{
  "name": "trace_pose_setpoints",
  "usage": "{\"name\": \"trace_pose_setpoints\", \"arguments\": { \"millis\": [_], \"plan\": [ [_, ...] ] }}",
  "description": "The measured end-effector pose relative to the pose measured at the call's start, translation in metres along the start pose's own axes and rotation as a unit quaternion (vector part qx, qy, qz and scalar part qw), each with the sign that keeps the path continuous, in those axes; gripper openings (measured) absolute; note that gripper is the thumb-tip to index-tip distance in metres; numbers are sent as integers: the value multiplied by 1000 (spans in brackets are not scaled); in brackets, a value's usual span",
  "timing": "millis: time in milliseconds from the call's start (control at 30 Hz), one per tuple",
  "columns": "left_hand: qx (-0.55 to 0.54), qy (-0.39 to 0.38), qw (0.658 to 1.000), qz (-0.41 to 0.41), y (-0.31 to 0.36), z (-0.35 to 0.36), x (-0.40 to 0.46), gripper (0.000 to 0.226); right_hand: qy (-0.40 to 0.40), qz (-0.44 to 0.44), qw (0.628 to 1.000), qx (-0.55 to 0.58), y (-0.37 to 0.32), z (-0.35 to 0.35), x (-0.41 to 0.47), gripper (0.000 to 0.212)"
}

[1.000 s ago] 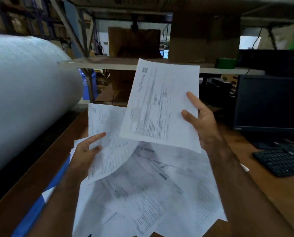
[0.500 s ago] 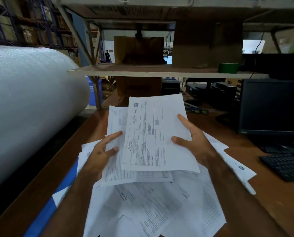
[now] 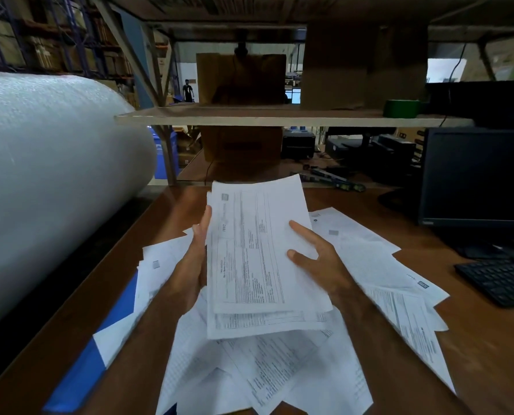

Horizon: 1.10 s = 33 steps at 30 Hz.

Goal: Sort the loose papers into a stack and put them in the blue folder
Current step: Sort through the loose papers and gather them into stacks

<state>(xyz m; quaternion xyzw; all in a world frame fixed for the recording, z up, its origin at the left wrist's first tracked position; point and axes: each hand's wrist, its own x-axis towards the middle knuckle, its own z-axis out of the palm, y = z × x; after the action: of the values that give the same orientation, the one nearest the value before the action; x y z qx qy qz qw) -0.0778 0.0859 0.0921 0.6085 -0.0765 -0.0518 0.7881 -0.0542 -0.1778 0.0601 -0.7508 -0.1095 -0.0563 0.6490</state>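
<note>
Sheets now merged: left hand and right hand grip the held stack mid-frame, squaring edges above the loose papers.

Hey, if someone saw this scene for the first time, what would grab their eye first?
Probably the sheaf of papers held mid-frame between the left hand and right hand, above loose sheets strewn over the wooden desk. Next, the huge bubble-wrap roll filling the left side.
</note>
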Motion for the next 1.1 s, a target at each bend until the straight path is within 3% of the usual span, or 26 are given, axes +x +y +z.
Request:
{"name": "trace_pose_setpoints", "arguments": {
  "millis": [167,233,400,500,600,800,900,1000,1100],
  "plan": [
    [75,-18,997,28,-3,4,0,44,-6,1,999,-33,-8,4,-2,54],
    [86,-14,995,39,-11,3,-2,54,-29,3,999,-40,-10,6,-3,65],
    [89,1,995,36,-21,-11,-3,54,-97,25,991,-93,-3,6,-8,85],
    [100,-6,994,38,-25,-18,-3,62,-121,26,991,-41,2,7,-9,80],
    [78,-13,996,34,-29,-24,-1,66,-93,18,995,4,8,12,-5,66],
    [125,38,991,16,-48,-34,7,40,-71,21,990,-119,23,25,5,79],
    [197,63,978,12,-61,-46,15,36,-59,4,957,-283,48,32,19,90],
    [224,91,970,0,-68,-58,24,36,26,51,928,-369,70,16,38,90],
    [212,106,971,-13,-72,-69,32,36,111,193,837,-499,79,-20,63,93]
  ]
}}
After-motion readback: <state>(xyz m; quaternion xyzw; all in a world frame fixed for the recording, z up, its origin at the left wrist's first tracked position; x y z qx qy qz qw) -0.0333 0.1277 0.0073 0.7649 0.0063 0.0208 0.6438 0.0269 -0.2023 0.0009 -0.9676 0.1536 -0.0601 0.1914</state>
